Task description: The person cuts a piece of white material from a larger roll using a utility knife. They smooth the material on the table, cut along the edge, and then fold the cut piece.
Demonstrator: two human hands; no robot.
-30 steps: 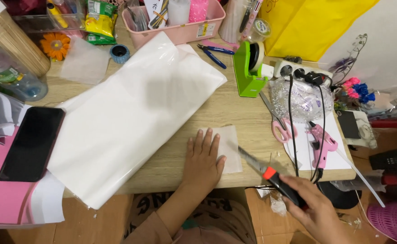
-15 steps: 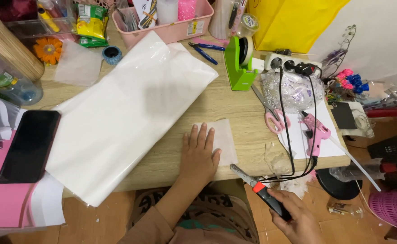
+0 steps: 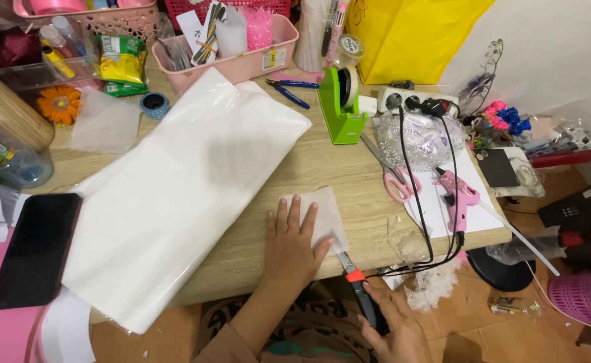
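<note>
Head view: pink basket (image 3: pixel 241 66) of supplies

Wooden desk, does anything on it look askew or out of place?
Yes. The large white paper sheet lies diagonally, and its lower corner hangs past the wooden desk's front edge. Crumpled clear plastic wrap also sits right at the edge beside black cables that droop over it.

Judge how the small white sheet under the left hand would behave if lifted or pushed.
The small white sheet looks thin and flat under the left hand, so it is probably light and floppy. It would likely slide easily on the smooth wooden table. The cutter in the right hand suggests it tears or cuts readily.
</note>
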